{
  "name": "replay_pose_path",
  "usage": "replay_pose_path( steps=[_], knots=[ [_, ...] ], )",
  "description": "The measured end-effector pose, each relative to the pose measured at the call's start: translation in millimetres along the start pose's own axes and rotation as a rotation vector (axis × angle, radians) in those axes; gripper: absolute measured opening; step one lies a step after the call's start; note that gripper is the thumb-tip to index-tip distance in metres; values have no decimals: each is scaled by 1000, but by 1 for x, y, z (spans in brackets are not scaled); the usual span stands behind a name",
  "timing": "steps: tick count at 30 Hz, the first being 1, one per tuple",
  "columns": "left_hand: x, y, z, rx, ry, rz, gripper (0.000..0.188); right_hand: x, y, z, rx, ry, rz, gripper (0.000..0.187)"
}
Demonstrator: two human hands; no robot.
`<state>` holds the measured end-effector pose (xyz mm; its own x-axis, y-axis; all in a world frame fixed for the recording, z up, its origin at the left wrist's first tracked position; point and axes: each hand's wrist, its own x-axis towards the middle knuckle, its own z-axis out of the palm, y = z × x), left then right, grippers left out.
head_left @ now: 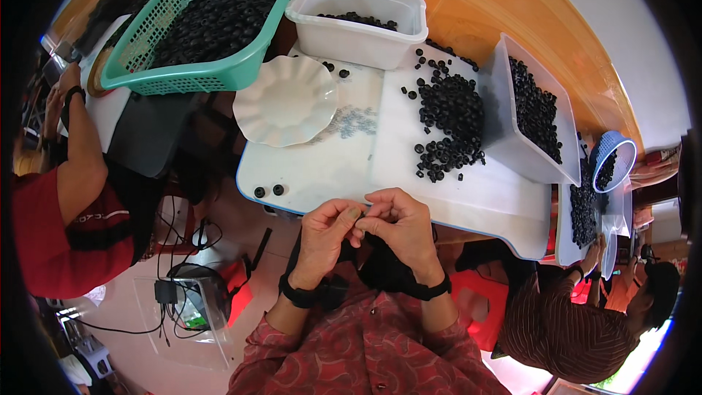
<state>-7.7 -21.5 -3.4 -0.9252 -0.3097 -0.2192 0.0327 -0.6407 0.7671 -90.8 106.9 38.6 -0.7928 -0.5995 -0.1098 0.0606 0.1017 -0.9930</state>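
Observation:
My left hand [322, 238] and my right hand [402, 234] meet just off the front edge of the white table [314, 175]. Thumbs and fingertips of both are pinched together around a small black piece [360, 216], mostly covered by the fingers. Two round black parts [268, 191] lie near the table's front left edge. A loose heap of small black parts [452, 110] spreads over the right half of the tabletop. On the left rests a scalloped white plate [284, 99] with nothing visible on it.
A green basket [248, 73] full of black parts stands at the far left. A white tub [351, 47] and a translucent bin [504, 139] hold more. People sit on either side; a blue basket [604, 148] is at right. Cables [175, 307] hang at lower left.

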Motion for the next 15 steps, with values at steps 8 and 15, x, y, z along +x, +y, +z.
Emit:
replay_pose_path(
  steps=[8, 15],
  knots=[
    [3, -3, -3, -318, -153, -183, 22, -1, 6, -9, 253, -62, 98, 26],
    [2, -2, -1, -409, -108, -217, 23, -5, 7, -8, 317, -21, 103, 25]
  ],
)
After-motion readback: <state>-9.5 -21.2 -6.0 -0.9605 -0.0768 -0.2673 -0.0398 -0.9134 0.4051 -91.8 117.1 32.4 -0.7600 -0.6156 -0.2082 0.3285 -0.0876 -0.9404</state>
